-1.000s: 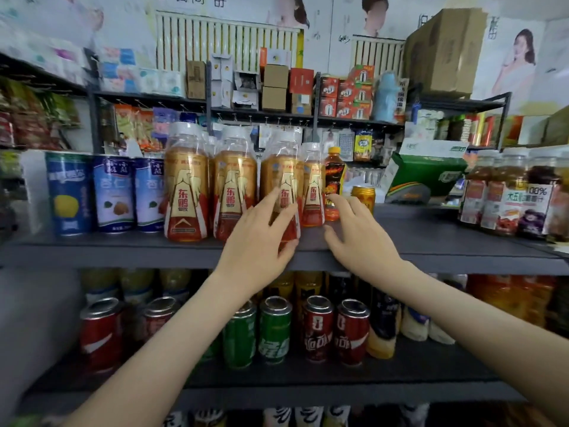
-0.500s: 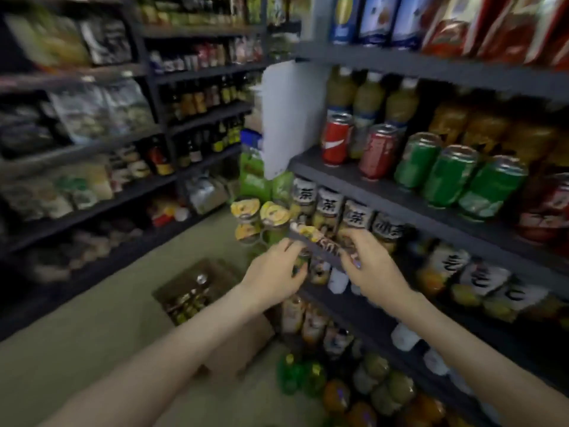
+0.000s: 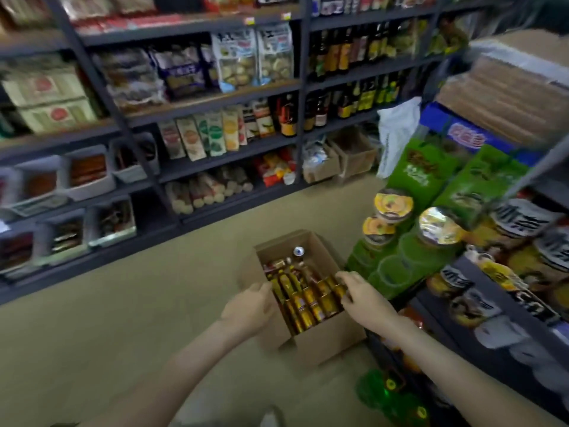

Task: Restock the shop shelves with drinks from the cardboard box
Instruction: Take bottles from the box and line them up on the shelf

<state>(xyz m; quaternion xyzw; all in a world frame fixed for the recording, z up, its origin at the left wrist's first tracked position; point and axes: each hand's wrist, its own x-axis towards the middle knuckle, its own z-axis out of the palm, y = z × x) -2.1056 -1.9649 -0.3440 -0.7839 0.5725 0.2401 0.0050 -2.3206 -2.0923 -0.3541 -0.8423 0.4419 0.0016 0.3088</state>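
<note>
Golden drink bottles (image 3: 304,298) stand tight in the cardboard box (image 3: 323,342) on the floor (image 3: 123,318). They are full, so probably heavy and slippery, and best gripped at the neck. The left hand (image 3: 246,306) hangs loosely spread at the box's left wall. Whether the right hand (image 3: 366,298) pinches a bottle cannot be told. Half a second earlier both hands were up at the shelf (image 3: 542,315).

L hand (image 3: 249,306) & R hand (image 3: 366,298) at gold bottles (image 3: 303,303) in cardboard box (image 3: 326,343) on floor (image 3: 154,303); grip unclear.

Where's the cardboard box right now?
In the head view the box sits on the floor at lower centre, just left of the green packs, with the left hand and right hand at its sides.
</note>
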